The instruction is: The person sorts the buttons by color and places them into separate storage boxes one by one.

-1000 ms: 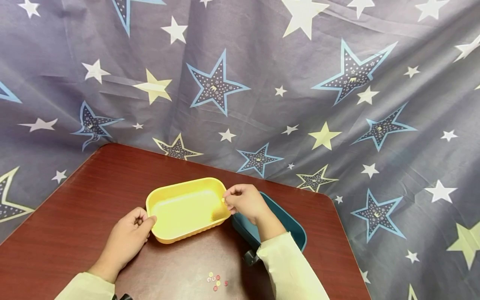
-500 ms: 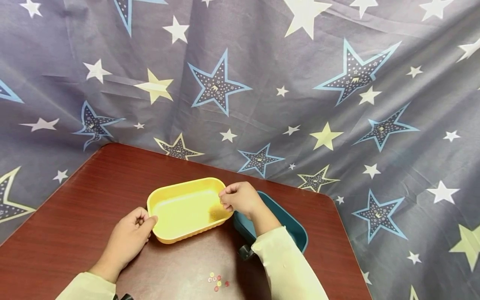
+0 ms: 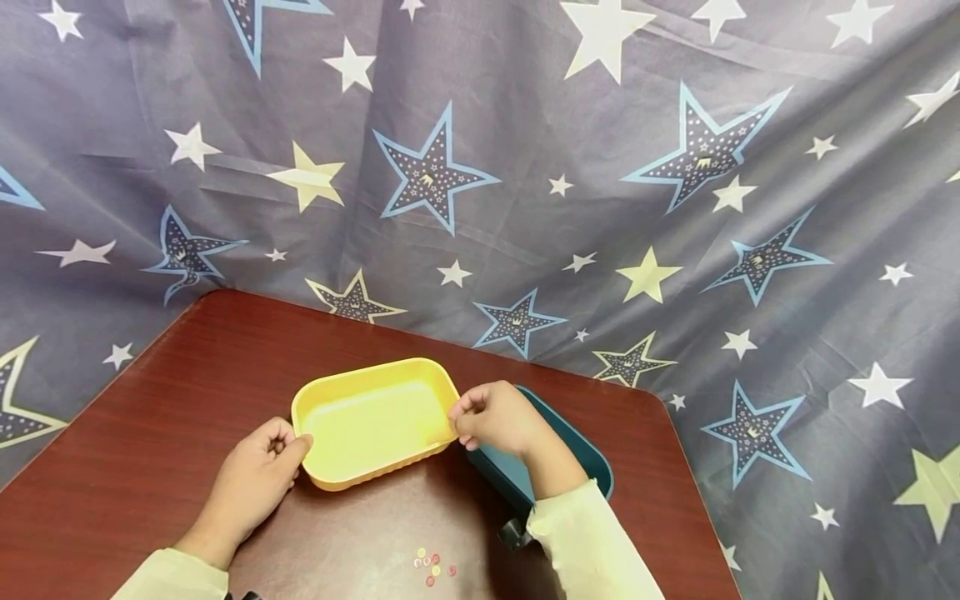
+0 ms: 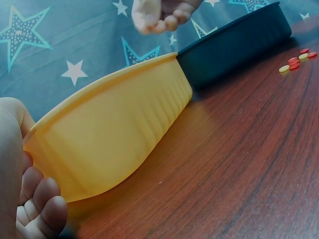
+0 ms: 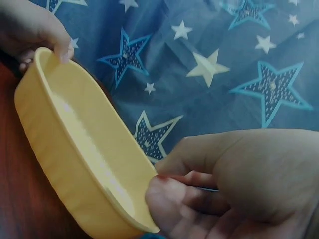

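My left hand point(image 3: 257, 475) grips the near left end of a yellow plastic bin point(image 4: 114, 134), thumb over the rim and fingers curled on the outside. In the head view my right hand point(image 3: 495, 417) is at the bin's right end. Its thumb and index fingertips meet close over the rim in the right wrist view, the other fingers curled. A small reddish spot shows between those fingertips point(image 5: 158, 196); I cannot tell whether it is a held piece. Behind the right forearm, a dark teal bin point(image 3: 573, 437) is partly hidden.
Several small red, yellow and pale round pieces point(image 3: 435, 569) lie near the front of the brown wooden table point(image 3: 172, 400). A grey curtain with stars point(image 3: 525, 233) hangs along the table's back edge.
My right hand dipped slightly left over the yellow bin, then moved back right and down to its rim. A pale speck at its fingertips earlier no longer shows. My left hand stays put.
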Tool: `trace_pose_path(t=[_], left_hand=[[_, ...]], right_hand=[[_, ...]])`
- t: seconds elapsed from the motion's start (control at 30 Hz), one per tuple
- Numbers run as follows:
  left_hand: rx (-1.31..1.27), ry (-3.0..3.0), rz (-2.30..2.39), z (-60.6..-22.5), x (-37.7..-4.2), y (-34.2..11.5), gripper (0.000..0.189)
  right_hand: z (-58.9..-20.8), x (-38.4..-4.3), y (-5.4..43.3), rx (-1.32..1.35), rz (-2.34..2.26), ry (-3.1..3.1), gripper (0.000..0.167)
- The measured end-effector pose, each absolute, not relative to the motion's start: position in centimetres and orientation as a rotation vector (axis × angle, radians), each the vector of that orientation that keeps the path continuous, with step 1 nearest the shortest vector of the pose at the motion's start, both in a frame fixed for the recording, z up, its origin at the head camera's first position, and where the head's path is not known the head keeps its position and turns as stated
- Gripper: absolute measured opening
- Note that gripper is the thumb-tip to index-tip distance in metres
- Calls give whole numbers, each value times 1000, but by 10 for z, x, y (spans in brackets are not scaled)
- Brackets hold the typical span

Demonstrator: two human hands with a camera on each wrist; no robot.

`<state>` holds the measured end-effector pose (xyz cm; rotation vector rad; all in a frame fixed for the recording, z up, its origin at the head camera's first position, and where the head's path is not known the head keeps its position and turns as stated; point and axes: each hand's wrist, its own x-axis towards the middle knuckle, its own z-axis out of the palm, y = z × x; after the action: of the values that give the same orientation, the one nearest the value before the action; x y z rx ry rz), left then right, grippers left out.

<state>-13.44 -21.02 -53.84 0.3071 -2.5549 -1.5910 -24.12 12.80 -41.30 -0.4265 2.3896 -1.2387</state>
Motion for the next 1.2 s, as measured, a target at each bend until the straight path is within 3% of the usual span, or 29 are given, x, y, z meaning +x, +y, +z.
trace_pose_path(t=[0.2, 0.57, 0.77, 1.2], left_hand=[[317, -2555, -1591, -538, -134, -210, 39], [330, -2571, -1580, -534, -134, -209, 39], [337, -2577, -1579, -537, -133, -209, 38], [339, -2564, -1565, -541, -135, -209, 37]], right_hand=[[-411, -209, 141, -605, -1061, 2446, 2], [-440, -154, 158, -706, -843, 2531, 20], [-467, -128, 159, -706, -744, 2512, 21], [-489, -107, 158, -600, -814, 2525, 24]])
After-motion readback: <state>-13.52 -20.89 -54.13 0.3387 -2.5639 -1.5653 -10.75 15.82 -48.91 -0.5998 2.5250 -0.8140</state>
